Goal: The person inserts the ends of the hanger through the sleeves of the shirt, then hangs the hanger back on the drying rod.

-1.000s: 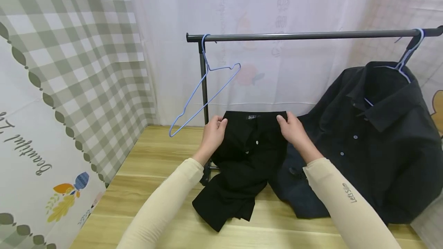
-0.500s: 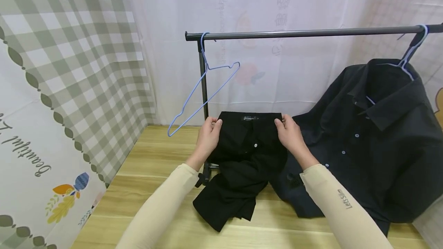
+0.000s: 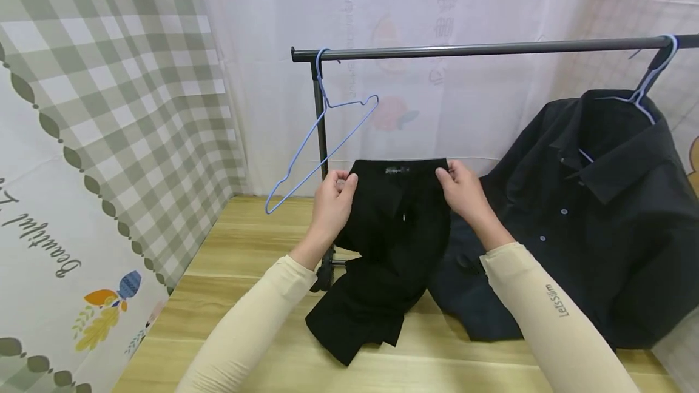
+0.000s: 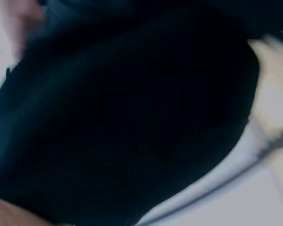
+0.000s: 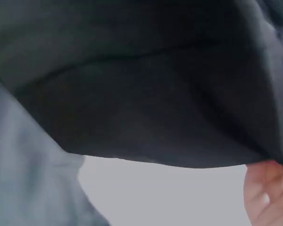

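Observation:
Black trousers [image 3: 404,241] hang from both hands by the waistband, their lower legs lying folded on the table. My left hand [image 3: 333,205] pinches the left end of the waistband between thumb and fingers. At the other end, my right hand [image 3: 464,196] pinches the waistband the same way. A pale label shows inside the waist, with a light button below it. Dark cloth fills most of the left wrist view, which is blurred. In the right wrist view, fingers [image 5: 269,188] show at the lower edge of the cloth.
A dark metal rack [image 3: 464,50] stands behind the hands. From its left end hangs a bare blue hanger [image 3: 306,144]. On the right, a dark buttoned shirt [image 3: 617,229] hangs on another blue hanger [image 3: 652,77], reaching the wooden table [image 3: 240,253]. A checked cloth [image 3: 136,77] lines the left side.
The trousers' waistband dipped slightly, then rose, with both hands still pinching it. The cloth below now hangs straighter. Hanger and shirt look unchanged apart from a slight view shift.

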A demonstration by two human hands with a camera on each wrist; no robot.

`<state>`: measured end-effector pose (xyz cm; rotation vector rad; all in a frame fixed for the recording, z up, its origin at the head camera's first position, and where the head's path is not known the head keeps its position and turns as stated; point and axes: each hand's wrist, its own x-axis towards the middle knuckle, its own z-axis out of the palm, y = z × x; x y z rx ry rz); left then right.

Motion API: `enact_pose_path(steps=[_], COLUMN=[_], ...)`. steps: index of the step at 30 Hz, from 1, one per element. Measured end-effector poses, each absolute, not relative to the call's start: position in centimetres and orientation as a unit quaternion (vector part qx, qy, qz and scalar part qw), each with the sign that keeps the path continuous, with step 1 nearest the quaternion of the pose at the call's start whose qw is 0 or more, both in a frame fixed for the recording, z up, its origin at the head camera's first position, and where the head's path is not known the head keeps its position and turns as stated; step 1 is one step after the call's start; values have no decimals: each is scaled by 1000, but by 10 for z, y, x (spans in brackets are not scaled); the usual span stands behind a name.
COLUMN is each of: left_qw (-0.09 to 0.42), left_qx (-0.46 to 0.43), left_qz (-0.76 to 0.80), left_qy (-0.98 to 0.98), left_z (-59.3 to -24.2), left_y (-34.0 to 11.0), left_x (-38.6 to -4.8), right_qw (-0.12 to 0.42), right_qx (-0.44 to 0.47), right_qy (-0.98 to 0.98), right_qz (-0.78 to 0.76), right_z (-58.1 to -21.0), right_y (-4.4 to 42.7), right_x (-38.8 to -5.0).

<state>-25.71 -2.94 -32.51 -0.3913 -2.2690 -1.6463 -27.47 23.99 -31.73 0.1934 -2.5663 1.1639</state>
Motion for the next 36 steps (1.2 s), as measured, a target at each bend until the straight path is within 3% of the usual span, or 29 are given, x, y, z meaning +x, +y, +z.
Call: enact_pose_path(steps=[5, 9, 14, 21, 31, 34, 36], left_qw=[57, 58, 109, 91, 141, 128, 93], left_qx=[-126, -109, -104, -112, -154, -162, -159], left_qz=[-482, -447, -437, -475, -558, -587, -588], left_qy=[-865, -886, -887, -868, -803, -783, -788], left_z=[-395, -431, -449, -456, -436, -426, -424], left_y=[-50, -57, -53, -56, -53, -58, -64], left_x=[-278, -282, -280, -276, -265, -260, -259], right_qw=[7, -37, -20, 13, 170, 145, 86], right_qx=[79, 80, 26, 18, 71, 104, 130], right_qy=[-917, -946, -970, -979, -944, -933, -935], right_qz=[391, 312, 241, 203, 273, 312, 319], right_z=[-380, -409, -416, -424, -408, -400, -399], right_y=[252, 244, 223, 214, 203, 197, 195], right_x=[-274, -269, -260, -246, -226, -214, -209])
